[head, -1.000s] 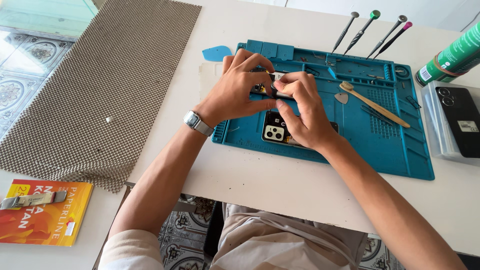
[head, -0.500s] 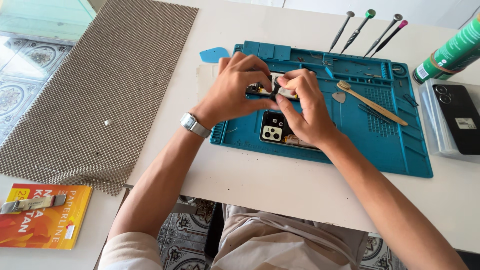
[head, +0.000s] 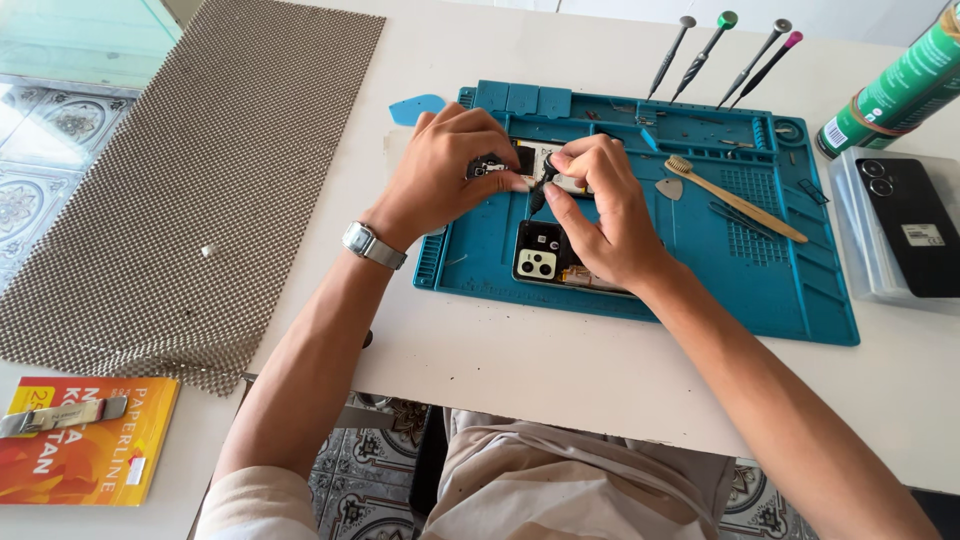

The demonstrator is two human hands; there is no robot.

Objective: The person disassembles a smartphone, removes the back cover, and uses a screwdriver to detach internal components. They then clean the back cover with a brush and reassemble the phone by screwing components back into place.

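On the blue repair mat [head: 760, 290], left hand [head: 450, 170] and right hand [head: 600, 215] pinch a small phone part [head: 535, 160].

Teal work mat [head: 760, 290], brown mesh mat [head: 200, 160], orange booklet [head: 85, 440], green can [head: 890, 90]

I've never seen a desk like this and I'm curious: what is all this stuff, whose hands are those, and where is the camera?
The camera sits on a person's head and looks down, so you see that person's own two arms. The left hand, with a wristwatch, and the right hand pinch a small phone part between their fingertips. They work over a blue repair mat on a white table. Under the right hand lies an opened phone with its camera lenses showing. On the mat rest a wooden toothbrush and a small pick. Behind it lie four screwdrivers, and to the right a green can and a black phone. A grey mesh mat and an orange packet lie to the left.
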